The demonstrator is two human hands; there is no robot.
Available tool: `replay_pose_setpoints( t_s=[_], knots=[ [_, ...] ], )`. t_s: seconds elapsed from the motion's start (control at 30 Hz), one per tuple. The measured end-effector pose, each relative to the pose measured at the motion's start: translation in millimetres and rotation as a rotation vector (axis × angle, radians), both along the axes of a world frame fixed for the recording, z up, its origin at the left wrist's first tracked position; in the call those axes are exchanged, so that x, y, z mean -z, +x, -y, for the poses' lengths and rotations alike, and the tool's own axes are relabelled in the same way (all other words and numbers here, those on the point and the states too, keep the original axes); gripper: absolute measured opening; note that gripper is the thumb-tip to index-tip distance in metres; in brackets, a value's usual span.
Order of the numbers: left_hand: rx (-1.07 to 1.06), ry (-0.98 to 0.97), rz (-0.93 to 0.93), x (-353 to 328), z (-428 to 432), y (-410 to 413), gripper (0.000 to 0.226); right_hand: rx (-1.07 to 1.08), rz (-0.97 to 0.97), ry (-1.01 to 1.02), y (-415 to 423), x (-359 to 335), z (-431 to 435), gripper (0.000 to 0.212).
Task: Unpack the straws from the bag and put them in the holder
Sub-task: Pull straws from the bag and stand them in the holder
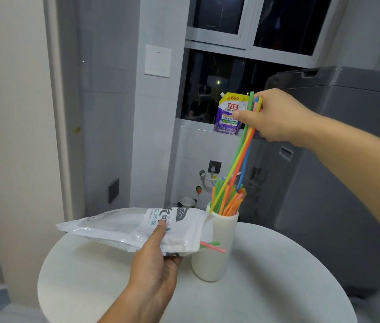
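**Straws held over the holder, bag in the other hand**

The right hand (275,115) is at about 2 o'clock from the middle of the view, closed around the upper ends of a small bundle of straws (242,155). Green, yellow, orange, pink and blue straws show in that bundle. Their tops stick out above the fingers, and their lower ends slant down toward 7 o'clock and reach the mouth of the holder (217,248).

The holder is a white cylinder standing upright on the round white bench (265,287), near the bench's far edge. It already carries a fan of orange and green straws (228,201) that lean toward 1 o'clock out of its rim.

The left hand (154,269) comes in from 6 o'clock and grips the bag (137,227), thumb pressed on top and fingers curled underneath. The bag is a white plastic pouch with printed lettering, held roughly flat above the bench, its open end just beside the holder at the holder's 9 o'clock. A pink and a green straw (212,245) poke out of that end, in front of the holder's wall.

Behind, at 12 o'clock from the holder, a purple and yellow pouch (229,113) stands on the window sill. A grey washing machine (347,159) fills the 3 o'clock side.
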State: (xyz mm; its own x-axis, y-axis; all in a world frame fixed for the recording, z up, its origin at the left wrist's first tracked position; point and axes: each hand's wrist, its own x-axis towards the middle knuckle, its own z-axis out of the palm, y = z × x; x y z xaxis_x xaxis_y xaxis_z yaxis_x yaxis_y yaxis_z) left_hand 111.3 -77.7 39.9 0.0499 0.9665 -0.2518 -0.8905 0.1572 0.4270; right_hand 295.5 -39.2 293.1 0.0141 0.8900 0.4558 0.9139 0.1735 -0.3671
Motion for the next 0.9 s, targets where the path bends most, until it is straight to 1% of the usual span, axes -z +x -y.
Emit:
replay_pose_setpoints(
  t_s=[0.13,0.37,0.57,0.67,0.9],
  knots=[
    [-0.004,-0.004,0.0,-2.8,2.0,-0.1,0.04,-0.02,-0.025,-0.073,2.3,9.9,-3.1,0.059],
    [-0.017,-0.014,-0.013,-3.0,2.6,-0.6,0.04,-0.009,-0.094,-0.061,6.3,25.6,-8.7,0.061],
    [-0.022,-0.013,-0.02,-3.8,3.0,1.6,0.039,-0.017,-0.138,-0.016,6.4,14.8,-1.2,0.047],
    [-0.022,-0.014,-0.018,-2.1,1.9,1.6,0.041,-0.011,-0.188,-0.048,9.5,17.3,-1.2,0.046],
    [-0.025,-0.018,-0.017,-1.0,2.1,1.1,0.042,-0.002,-0.294,-0.147,19.1,46.0,-8.4,0.034]
  ],
)
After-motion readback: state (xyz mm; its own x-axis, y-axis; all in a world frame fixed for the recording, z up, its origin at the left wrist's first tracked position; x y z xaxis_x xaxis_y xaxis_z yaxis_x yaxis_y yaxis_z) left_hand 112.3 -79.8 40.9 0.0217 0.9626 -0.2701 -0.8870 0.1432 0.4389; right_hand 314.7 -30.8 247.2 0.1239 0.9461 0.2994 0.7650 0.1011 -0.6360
